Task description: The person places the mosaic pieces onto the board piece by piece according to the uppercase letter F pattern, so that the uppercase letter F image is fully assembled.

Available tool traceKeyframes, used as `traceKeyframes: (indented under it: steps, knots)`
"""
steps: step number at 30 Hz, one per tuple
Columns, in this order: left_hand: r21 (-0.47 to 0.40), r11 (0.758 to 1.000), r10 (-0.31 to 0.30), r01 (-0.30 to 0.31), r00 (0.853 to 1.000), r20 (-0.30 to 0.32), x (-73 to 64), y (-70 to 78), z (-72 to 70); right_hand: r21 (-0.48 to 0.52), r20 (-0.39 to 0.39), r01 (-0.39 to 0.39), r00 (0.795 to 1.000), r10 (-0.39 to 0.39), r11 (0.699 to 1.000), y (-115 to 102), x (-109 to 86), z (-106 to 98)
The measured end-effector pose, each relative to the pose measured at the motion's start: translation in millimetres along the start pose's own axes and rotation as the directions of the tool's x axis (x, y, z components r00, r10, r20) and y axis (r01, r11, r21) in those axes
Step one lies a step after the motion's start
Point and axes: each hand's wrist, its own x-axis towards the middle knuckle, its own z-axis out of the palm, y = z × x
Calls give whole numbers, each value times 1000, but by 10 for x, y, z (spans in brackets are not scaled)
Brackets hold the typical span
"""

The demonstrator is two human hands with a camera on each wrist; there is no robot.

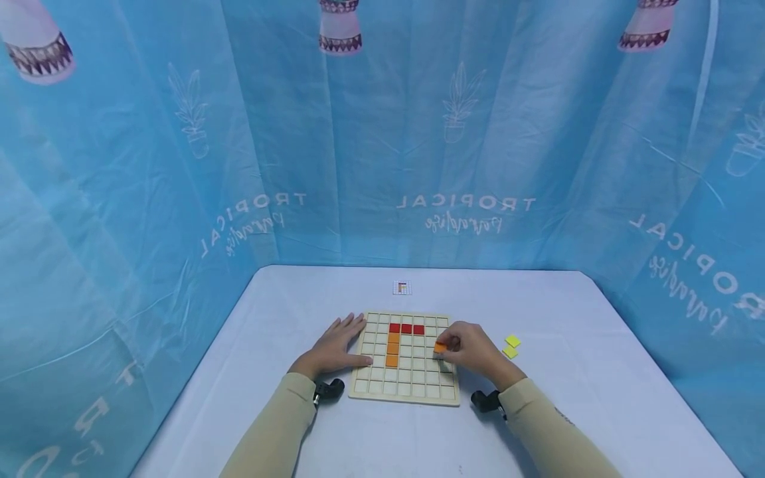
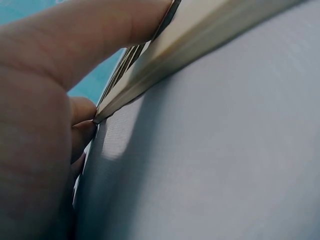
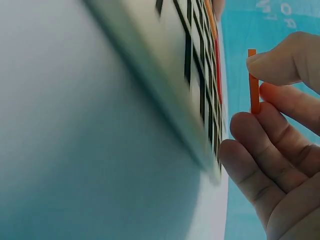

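A wooden grid board lies on the white table. Three red square tiles form a row near its far side, and three orange tiles run down from the leftmost red one. My left hand rests on the board's left edge with fingers spread, its thumb lying over the rim. Over the board's right part, my right hand pinches another orange square tile between thumb and fingertips. The right wrist view shows that tile edge-on, held above the grid.
Two yellow square tiles lie on the table to the right of the board. A small card printed with a coloured grid pattern lies beyond the board. Blue printed curtains hang around the table's back and sides.
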Motion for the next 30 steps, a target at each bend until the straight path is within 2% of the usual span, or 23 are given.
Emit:
traceKeyframes:
  steps: [9, 16, 24, 30]
  knots:
    - [-6, 1000, 7, -7, 1000, -10, -6, 11, -14, -38, 78, 111, 991, -107, 993, -253, 99, 221]
    - [-1, 1000, 4, -4, 1000, -10, 0, -3, 2, -70, 134, 154, 981, -143, 986, -449, 101, 365]
    - [4, 1000, 1, -1, 1000, -5, -7, 8, -11, -102, 201, 232, 957, -209, 967, -617, 143, 519]
    - [15, 1000, -24, 24, 1000, 6, -2, 13, -4, -147, 228, 235, 953, -198, 961, -677, 174, 612]
